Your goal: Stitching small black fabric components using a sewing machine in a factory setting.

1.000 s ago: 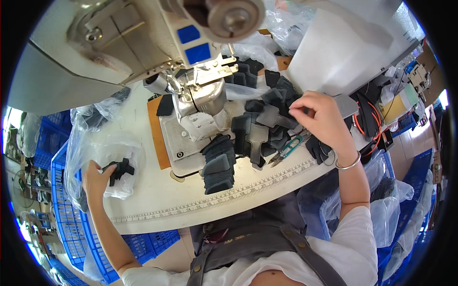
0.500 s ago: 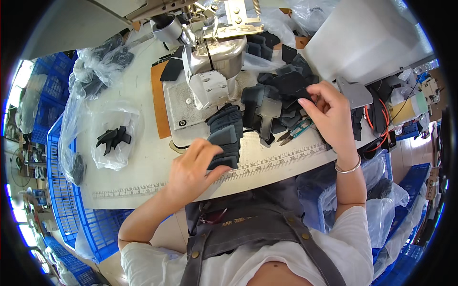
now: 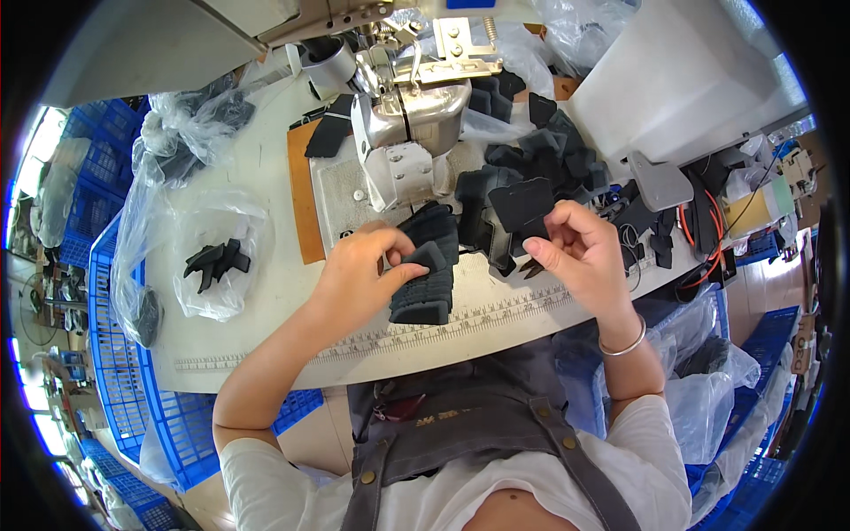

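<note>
A white work table (image 3: 266,292) spreads beneath both hands, with a grey sewing machine (image 3: 407,133) beyond the fingertips. Loose black cut pieces (image 3: 549,150) lie heaped past the right fingers, and a clear plastic bag (image 3: 212,265) holding a few more sits well to the outer side of the left hand. Directly under the left fingers stands a stack of black pieces (image 3: 425,288). The left hand (image 3: 359,274) pinches the top piece of that stack between thumb and forefinger, the other fingers curled close. The right hand (image 3: 580,257) holds up a single black piece (image 3: 522,202), pinched at its lower edge by thumb and forefinger, the remaining fingers loosely bent.
</note>
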